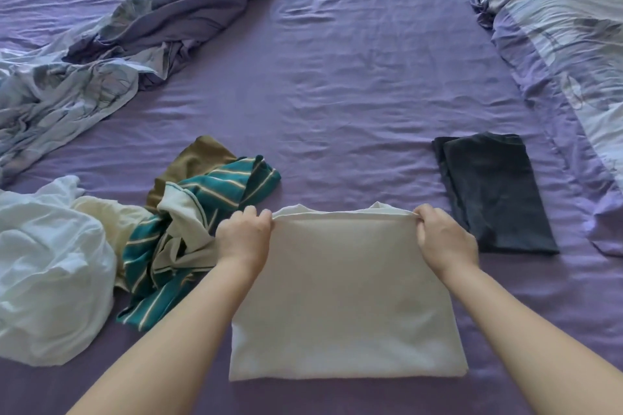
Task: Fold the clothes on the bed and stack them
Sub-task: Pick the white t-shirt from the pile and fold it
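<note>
A cream garment lies folded into a flat rectangle on the purple sheet in front of me. My left hand pinches its far left corner, and my right hand pinches its far right corner. A folded dark garment lies flat to the right, just beyond my right hand. To the left sits an unfolded heap: a teal striped shirt, an olive piece behind it, and a crumpled white garment at the far left.
A rumpled floral duvet runs along the upper left of the bed. Floral pillows line the right side. Bare sheet stretches across the middle beyond the cream garment.
</note>
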